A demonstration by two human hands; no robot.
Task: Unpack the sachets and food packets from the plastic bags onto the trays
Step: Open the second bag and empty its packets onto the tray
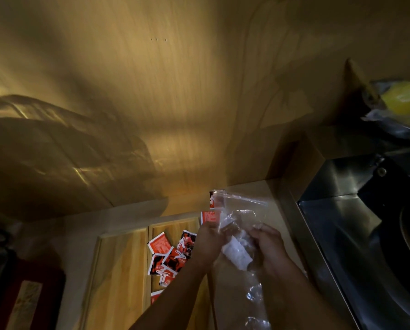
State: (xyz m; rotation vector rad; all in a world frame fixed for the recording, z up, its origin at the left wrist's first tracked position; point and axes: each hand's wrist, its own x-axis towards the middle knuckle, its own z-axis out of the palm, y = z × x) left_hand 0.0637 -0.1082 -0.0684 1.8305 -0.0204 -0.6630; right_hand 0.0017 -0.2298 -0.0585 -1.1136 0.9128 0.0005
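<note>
Both hands hold one clear plastic bag (240, 210) above the counter. My left hand (207, 244) pinches its left side, where red and white sachets (211, 216) show through the plastic. My right hand (269, 246) grips the bag's lower right part, with a white packet (237, 253) between the two hands. Several red, black and white sachets (171, 256) lie in a loose pile on a wooden tray (123, 270) below and left of my left hand. The scene is dim.
A wood-panelled wall fills the upper view. At the right stands a dark metal stove (365, 234) with a pan. A yellow item in plastic (401, 103) sits on a ledge at the upper right. A dark red object (32, 294) is at the lower left.
</note>
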